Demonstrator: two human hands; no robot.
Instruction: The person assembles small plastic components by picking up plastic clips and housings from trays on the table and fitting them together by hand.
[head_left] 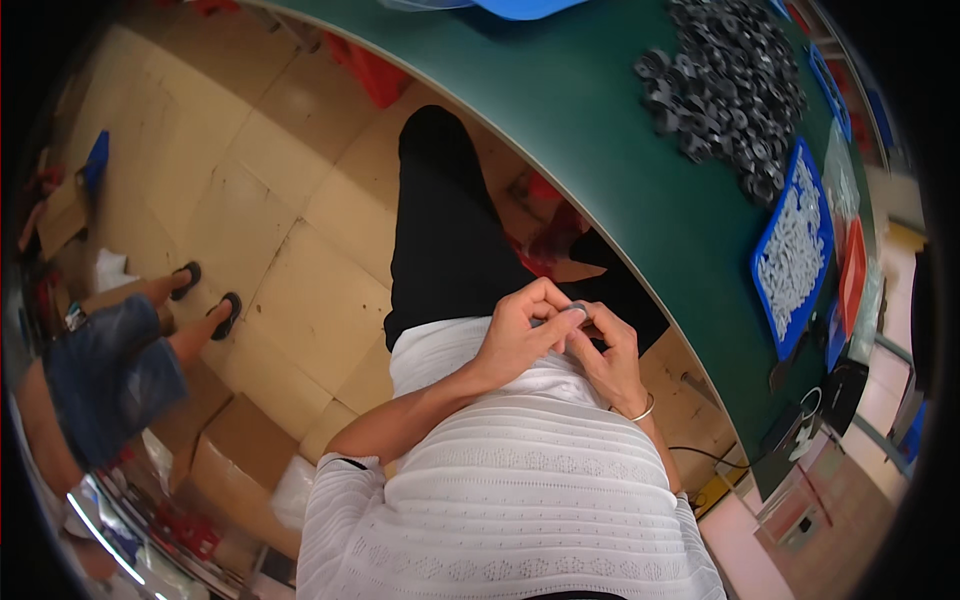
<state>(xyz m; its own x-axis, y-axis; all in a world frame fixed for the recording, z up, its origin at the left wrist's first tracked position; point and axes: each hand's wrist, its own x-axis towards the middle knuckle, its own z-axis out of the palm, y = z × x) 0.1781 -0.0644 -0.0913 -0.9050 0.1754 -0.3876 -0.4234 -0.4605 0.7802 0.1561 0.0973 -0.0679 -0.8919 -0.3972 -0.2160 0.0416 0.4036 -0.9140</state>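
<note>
My left hand (522, 332) and my right hand (610, 358) meet in front of my waist, above my lap. Between their fingertips is a small dark grey piece (578, 308), mostly covered by the fingers, so its full shape is hidden. Both hands are closed around it, thumbs and forefingers pinching. A bracelet (646, 408) circles my right wrist. On the table to the right lies a heap of small black round parts (735, 90). Closer in stands a blue tray (782, 345) holding many small whitish pieces (795, 260).
The green table (600, 120) curves along my right side. An orange-red tray (853, 275) and a black box-shaped object (846, 392) sit near its far edge. At left, another person's legs (190, 315) stand by cardboard boxes (240, 450) on the tiled floor (300, 270).
</note>
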